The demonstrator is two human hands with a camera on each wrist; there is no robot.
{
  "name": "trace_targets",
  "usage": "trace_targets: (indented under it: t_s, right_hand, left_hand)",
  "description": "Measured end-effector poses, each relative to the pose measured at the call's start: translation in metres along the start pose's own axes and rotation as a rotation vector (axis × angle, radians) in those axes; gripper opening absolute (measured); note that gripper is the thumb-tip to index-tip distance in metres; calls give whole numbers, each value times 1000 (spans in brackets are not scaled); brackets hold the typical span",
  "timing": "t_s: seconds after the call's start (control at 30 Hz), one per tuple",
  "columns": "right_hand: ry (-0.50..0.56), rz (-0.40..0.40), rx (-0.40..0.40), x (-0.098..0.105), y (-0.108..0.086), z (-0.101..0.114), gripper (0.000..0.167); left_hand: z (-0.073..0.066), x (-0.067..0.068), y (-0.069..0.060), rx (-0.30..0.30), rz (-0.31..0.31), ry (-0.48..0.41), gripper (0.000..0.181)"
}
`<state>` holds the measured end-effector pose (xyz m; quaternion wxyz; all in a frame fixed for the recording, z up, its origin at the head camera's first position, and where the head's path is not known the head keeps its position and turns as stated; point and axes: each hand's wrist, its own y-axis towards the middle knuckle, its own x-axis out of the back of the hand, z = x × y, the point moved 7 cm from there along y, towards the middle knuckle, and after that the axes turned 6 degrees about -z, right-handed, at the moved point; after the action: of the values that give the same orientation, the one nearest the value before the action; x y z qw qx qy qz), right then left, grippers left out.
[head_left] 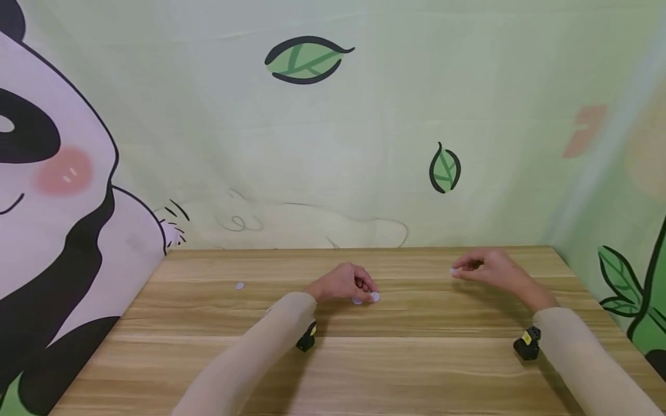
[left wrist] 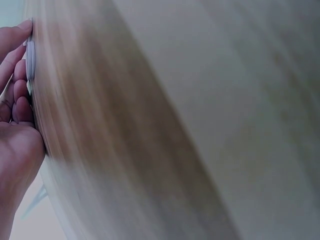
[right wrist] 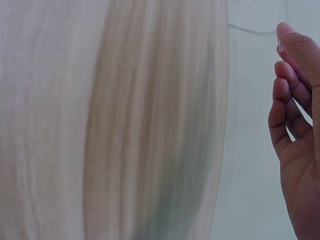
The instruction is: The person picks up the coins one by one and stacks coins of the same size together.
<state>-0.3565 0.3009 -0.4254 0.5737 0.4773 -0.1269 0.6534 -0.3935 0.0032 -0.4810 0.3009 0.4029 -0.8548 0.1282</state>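
In the head view, my left hand (head_left: pixel 346 283) is low over the middle of the table, with its thumb and index finger pinching a small white disc (head_left: pixel 376 297). Beside it, partly covered by the fingers, another white disc (head_left: pixel 356 301) lies on the wood; the left wrist view shows a pale disc (left wrist: pixel 31 60) edge-on below the curled fingers. To the right and farther back, my right hand (head_left: pixel 494 269) is raised above the table. Between its thumb and index fingertips it holds a white disc (head_left: pixel 454 272), seen as a thin edge (right wrist: pixel 280 46) in the right wrist view.
A separate white disc (head_left: pixel 240 285) lies on the left part of the wooden table (head_left: pixel 395 370). Behind the table's back edge hangs a pale green cloth (head_left: pixel 364 133) printed with leaves and a panda. Each wrist carries a small black camera (head_left: pixel 527 345).
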Motion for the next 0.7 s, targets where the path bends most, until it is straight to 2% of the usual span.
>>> trace_targets:
  t_s: [0.33, 0.7]
  right_hand:
    - [57, 50, 31, -13, 5, 10, 14]
    - [102, 72, 149, -24, 7, 29, 7]
  left_hand:
    - [1, 0, 1, -16, 5, 8, 14]
    - [-2, 2, -2, -17, 3, -15, 14]
